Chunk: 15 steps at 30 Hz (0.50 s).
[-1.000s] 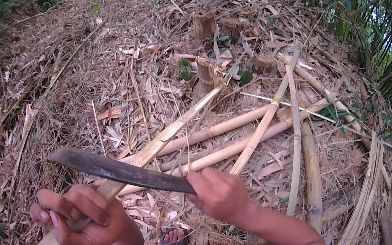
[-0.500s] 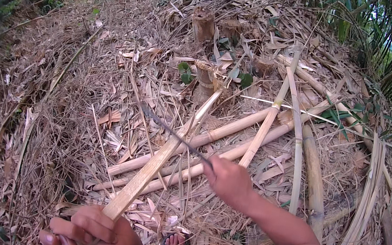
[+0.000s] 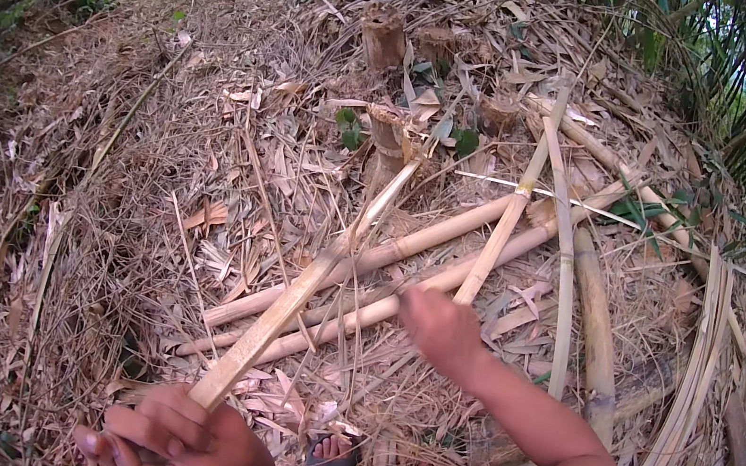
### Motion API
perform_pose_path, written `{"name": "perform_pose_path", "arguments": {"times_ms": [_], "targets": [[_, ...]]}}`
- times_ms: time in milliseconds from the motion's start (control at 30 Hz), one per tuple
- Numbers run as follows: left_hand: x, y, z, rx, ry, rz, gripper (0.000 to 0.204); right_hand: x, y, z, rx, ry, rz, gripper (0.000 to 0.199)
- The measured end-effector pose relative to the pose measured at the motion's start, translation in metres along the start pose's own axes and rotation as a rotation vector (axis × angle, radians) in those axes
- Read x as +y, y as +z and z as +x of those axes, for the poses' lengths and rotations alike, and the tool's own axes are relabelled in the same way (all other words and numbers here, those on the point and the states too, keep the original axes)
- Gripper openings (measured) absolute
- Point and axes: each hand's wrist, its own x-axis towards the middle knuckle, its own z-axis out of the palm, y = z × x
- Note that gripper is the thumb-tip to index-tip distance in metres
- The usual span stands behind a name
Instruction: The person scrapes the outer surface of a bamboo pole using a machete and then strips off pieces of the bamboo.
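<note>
Left hand (image 3: 181,443) grips bamboo strip (image 3: 269,331), slanting toward stump (image 3: 388,143). Right hand (image 3: 442,335) closed, probably on knife (blade lost to blur). Risk: loose left hold lets strip twist, deflecting blade.

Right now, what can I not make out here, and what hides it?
In the head view:
Near end of the bamboo strip: covered by the left hand and cut off by the lower edge.
What the right hand grips: blurred, and covered by the hand itself.
Whether the strip's far end touches the stump: too small to tell.
</note>
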Motion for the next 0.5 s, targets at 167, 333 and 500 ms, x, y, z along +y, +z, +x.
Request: {"name": "perform_pose_path", "arguments": {"times_ms": [167, 333, 500], "targets": [[-0.007, -0.012, -0.002, 0.094, 0.017, 0.038, 0.011, -0.031, -0.018, -0.002, 0.116, -0.141, 0.135, 0.017], [-0.006, -0.004, -0.002, 0.087, 0.071, 0.303, 0.013, 0.006, 0.006, 0.008, -0.026, 0.049, -0.082, 0.015], [0.001, -0.034, 0.013, 0.051, 0.011, 0.051, 0.015, -0.016, -0.011, -0.002, 0.021, 0.046, 0.057, 0.014]]}}
